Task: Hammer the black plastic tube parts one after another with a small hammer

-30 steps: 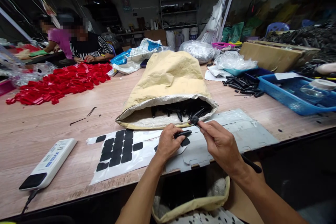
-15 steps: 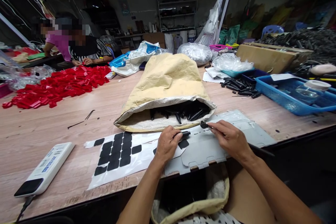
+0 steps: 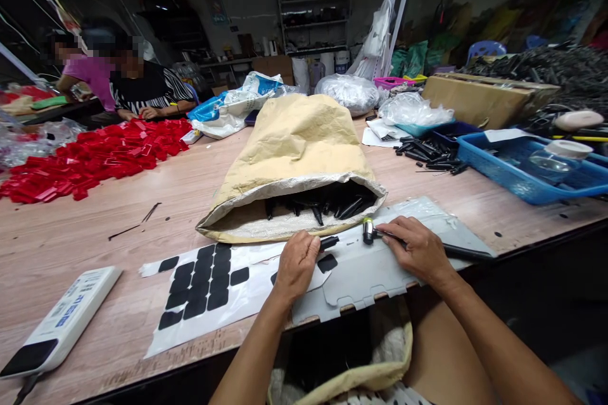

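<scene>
My left hand (image 3: pixel 298 262) is closed around a black tube-like piece (image 3: pixel 329 242), whose end sticks out past the thumb toward the right. In my right hand (image 3: pixel 417 248) is a small hammer (image 3: pixel 368 231) with a shiny metal head and a yellowish face. Its black handle runs back under the palm to the right. The hammer head is a short way right of the tube, apart from it. Both hands are over a grey board (image 3: pixel 356 281) at the table edge. Under my left forearm's side lies a white sheet (image 3: pixel 228 313) with black rounded-square stickers (image 3: pixel 205 275).
An open tan sack (image 3: pixel 294 139) with black pieces inside lies just beyond my hands. A second sack (image 3: pixel 351 383) hangs open below the edge. A white power bank (image 3: pixel 64 319), red pieces (image 3: pixel 104 155) and a blue basket (image 3: pixel 527 168) surround. Two people sit far left.
The hammer head has turned, now showing its metal side and yellowish face, with more handle visible behind my right hand. My left hand still grips the black tube. The view has shifted slightly.
</scene>
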Motion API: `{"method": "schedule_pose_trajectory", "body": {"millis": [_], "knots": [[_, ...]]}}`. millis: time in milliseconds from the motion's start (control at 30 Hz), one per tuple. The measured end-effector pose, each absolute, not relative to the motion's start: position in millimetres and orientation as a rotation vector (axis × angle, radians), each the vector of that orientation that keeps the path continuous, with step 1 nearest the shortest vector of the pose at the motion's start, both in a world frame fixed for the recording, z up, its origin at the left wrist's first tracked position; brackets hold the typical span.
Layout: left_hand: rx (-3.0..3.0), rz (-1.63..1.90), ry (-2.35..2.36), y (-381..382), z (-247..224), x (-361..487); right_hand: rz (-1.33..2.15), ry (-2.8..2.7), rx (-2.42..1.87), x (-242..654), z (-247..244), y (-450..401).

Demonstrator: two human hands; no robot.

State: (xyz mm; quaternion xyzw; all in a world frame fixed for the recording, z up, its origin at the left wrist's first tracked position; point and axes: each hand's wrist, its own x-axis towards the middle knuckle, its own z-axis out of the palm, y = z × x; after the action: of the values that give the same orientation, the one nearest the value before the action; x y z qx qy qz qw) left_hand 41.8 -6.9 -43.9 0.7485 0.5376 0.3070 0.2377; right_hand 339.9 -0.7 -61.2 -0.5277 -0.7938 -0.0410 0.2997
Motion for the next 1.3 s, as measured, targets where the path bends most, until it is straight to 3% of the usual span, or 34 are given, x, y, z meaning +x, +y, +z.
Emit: {"method": "schedule_pose_trajectory", "body": {"millis": [200,400,533,700,800,933,1033,1167,1300], "knots": [[2.159,0.792,1.446,-12.2,-34.0,44.5,-0.102,-2.1,-1.411,341.1,-62.2,0.5],[2.191,0.631,1.245,-82.5,-5.5,54.1,-0.098,-2.098,-1.412,341.2,-63.8,0.3],[1.953,0.337,1.148,-133.4,-35.1,57.8,-0.109,-2.097,-1.415,341.1,-65.2,0.5],[1.795,0.133,1.531,-151.0,-91.7,48.0,-0.115,-2.092,-1.422,339.7,-65.2,0.0],[1.831,0.111,1.538,-149.1,-81.7,41.9,-0.115,-2.09,-1.418,338.9,-64.6,-0.5],[1.786,0.287,1.298,-115.3,-20.8,36.4,-0.122,-2.09,-1.413,338.3,-64.0,-0.7],[1.747,0.601,1.619,-51.9,11.7,24.3,-0.123,-2.085,-1.413,338.4,-64.0,-0.5],[1.71,0.632,2.338,40.4,9.8,0.7,-0.107,-2.085,-1.404,339.4,-64.0,0.3],[1.574,0.483,2.523,81.3,-4.1,-12.2,-0.094,-2.099,-1.396,340.0,-63.0,0.6]]}}
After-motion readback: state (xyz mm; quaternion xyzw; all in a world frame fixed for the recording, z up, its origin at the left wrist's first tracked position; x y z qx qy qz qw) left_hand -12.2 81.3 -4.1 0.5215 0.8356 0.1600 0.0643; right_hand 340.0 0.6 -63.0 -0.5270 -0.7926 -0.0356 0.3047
